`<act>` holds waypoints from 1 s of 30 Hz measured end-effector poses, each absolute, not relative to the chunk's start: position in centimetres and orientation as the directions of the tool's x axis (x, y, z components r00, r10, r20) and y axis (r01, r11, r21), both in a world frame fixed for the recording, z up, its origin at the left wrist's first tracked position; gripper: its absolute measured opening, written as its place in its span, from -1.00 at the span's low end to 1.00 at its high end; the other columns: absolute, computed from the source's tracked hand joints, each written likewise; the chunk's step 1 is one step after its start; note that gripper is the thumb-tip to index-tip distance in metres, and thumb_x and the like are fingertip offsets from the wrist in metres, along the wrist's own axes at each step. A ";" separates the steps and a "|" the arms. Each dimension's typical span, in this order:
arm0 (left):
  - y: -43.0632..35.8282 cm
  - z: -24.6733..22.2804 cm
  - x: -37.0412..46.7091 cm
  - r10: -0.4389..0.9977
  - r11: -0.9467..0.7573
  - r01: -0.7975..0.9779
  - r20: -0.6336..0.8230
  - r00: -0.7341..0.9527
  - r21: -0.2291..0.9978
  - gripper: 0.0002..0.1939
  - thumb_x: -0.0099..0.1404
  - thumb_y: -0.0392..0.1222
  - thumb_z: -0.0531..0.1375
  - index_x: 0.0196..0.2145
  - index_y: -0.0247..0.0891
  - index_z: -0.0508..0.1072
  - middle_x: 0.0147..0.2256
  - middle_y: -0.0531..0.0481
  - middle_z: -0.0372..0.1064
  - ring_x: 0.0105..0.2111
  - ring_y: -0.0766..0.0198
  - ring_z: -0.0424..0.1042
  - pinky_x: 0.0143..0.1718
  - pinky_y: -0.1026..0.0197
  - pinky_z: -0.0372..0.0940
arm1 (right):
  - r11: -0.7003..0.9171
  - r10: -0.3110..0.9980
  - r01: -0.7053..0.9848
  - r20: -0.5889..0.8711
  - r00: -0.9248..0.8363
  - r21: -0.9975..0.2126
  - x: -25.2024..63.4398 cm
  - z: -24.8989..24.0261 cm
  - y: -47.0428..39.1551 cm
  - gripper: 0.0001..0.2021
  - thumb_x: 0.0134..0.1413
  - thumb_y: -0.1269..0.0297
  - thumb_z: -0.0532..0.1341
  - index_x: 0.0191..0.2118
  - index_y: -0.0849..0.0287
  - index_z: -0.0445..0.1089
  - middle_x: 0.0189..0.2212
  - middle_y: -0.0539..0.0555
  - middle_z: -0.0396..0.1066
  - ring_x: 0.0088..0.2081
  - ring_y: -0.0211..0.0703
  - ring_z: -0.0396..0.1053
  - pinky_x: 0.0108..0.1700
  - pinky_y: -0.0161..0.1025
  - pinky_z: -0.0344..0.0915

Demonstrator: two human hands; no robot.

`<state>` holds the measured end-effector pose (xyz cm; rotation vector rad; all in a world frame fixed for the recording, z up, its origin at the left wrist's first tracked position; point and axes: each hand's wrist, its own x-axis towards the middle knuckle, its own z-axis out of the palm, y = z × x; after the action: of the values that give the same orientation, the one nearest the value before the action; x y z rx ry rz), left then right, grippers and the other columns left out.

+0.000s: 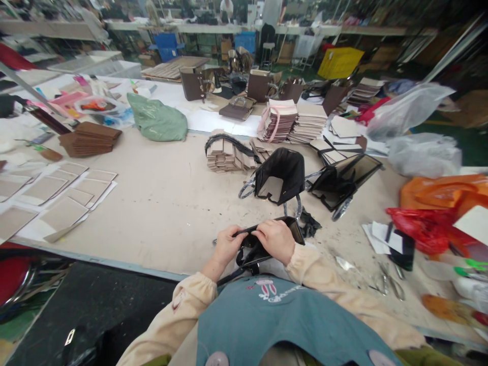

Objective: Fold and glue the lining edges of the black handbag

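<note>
A black handbag (249, 256) stands at the table's front edge, close to my body, its open top facing me. My left hand (229, 246) pinches the bag's far rim at its left part. Beside it, my right hand (276, 240) is closed over the same rim, thumb inside and fingers over the outer face. The two thumbs nearly meet on the edge. Just beyond lies another black handbag (280, 175) with its mouth open and wrapped handles loose. To its right rests a third black bag (339, 183), tipped on its side.
Stacked beige pieces (226, 155) lie behind the bags, with bundled panels (278, 119) farther back. At left are flat panels (57, 190), brown pieces (91, 138) and a green plastic bag (156, 118). Scissors (392, 282) and a red plastic bag (421, 229) are at right.
</note>
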<state>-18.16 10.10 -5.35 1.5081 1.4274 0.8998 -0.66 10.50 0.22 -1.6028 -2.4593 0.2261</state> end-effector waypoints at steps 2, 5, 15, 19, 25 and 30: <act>10.1 -5.5 -18.1 0.995 0.004 0.382 -0.041 0.089 0.924 -0.87 0.12 -0.20 0.18 -0.44 -0.29 0.49 -0.49 0.05 0.42 -0.43 0.33 0.37 -0.34 0.30 0.27 | 0.393 0.919 0.888 0.077 -0.386 -0.238 -0.6 0.2 10.5 -0.73 0.19 0.17 0.09 -0.46 0.18 0.37 -0.44 0.04 0.41 -0.33 -0.18 0.31 -0.29 -0.24 0.03; 10.2 -5.8 -18.2 0.993 -0.024 0.365 -0.019 0.113 0.931 -0.84 0.14 -0.17 0.18 -0.36 -0.28 0.50 -0.42 0.02 0.46 -0.38 0.31 0.40 -0.29 0.28 0.30 | 0.377 0.926 0.895 0.080 -0.369 -0.240 -0.5 0.1 10.5 -0.73 0.19 0.17 0.09 -0.45 0.18 0.38 -0.43 0.06 0.42 -0.33 -0.18 0.31 -0.28 -0.24 0.04; 10.3 -5.6 -18.1 0.988 -0.099 0.338 0.052 0.147 0.936 -0.85 0.16 -0.19 0.18 -0.34 -0.26 0.51 -0.37 -0.02 0.47 -0.33 0.29 0.42 -0.21 0.25 0.31 | 0.394 0.919 0.891 0.108 -0.379 -0.227 -0.3 0.2 10.4 -0.74 0.19 0.18 0.09 -0.43 0.19 0.38 -0.43 0.07 0.40 -0.31 -0.17 0.29 -0.24 -0.23 0.01; 10.4 -5.7 -18.0 0.992 -0.086 0.351 0.048 0.117 0.932 -0.85 0.17 -0.20 0.16 -0.35 -0.27 0.51 -0.39 0.00 0.46 -0.35 0.31 0.42 -0.24 0.28 0.31 | 0.385 0.922 0.900 0.132 -0.364 -0.206 0.1 0.5 10.4 -0.78 0.19 0.21 0.10 -0.39 0.19 0.38 -0.41 0.07 0.39 -0.29 -0.15 0.28 -0.21 -0.20 0.00; 10.6 -5.9 -18.0 0.994 -0.071 0.387 0.030 0.110 0.919 -0.84 0.18 -0.17 0.15 -0.37 -0.27 0.50 -0.42 0.02 0.45 -0.39 0.32 0.40 -0.30 0.29 0.29 | 0.367 0.928 0.909 0.145 -0.342 -0.200 0.4 0.5 10.6 -0.78 0.19 0.21 0.10 -0.40 0.19 0.38 -0.42 0.07 0.39 -0.30 -0.15 0.27 -0.21 -0.21 0.00; 10.7 -5.8 -18.0 0.992 -0.066 0.402 0.017 0.123 0.913 -0.83 0.20 -0.16 0.13 -0.38 -0.27 0.48 -0.44 0.03 0.43 -0.41 0.34 0.37 -0.33 0.31 0.27 | 0.345 0.935 0.918 0.152 -0.320 -0.195 0.3 0.5 10.8 -0.77 0.18 0.20 0.11 -0.43 0.19 0.37 -0.44 0.07 0.39 -0.31 -0.15 0.28 -0.22 -0.20 0.00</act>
<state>-18.00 10.71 -5.77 1.5954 1.3944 0.9248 0.30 10.80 0.47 -1.6691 -2.3722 0.1065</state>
